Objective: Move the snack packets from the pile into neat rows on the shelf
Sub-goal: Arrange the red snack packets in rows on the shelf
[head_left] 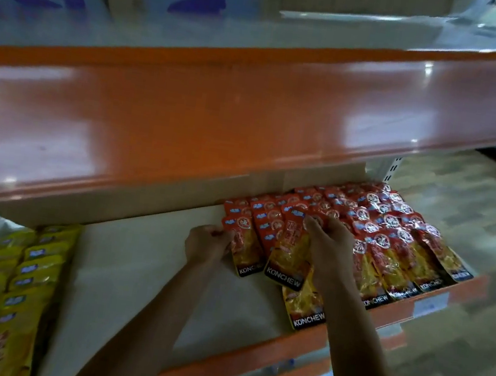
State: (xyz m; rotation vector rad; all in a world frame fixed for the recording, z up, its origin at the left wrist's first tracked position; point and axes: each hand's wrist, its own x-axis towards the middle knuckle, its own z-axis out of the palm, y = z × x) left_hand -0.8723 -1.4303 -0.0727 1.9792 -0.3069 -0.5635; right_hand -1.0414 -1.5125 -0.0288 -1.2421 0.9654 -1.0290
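Your left hand pinches the left side of the end packet, fingers curled on it. Your right hand lies over the tilted packet, fingertips hooked at its top, so both hands are closed on packets. Both packets lie at the left end of the red rows, which fill the right half of the shelf back to its rear edge.

Watch the loose packet under your right wrist. It sits right at the shelf's front edge, and I judge a drag of your forearm would tip it off.

The wrappers look glossy and overlap like shingles. If you push the tilted packet sideways to square it, it will likely skate over its neighbours and skew the row behind.

The upper shelf hangs low over the rear rows, so lifting your hands high while reaching back could knock it.
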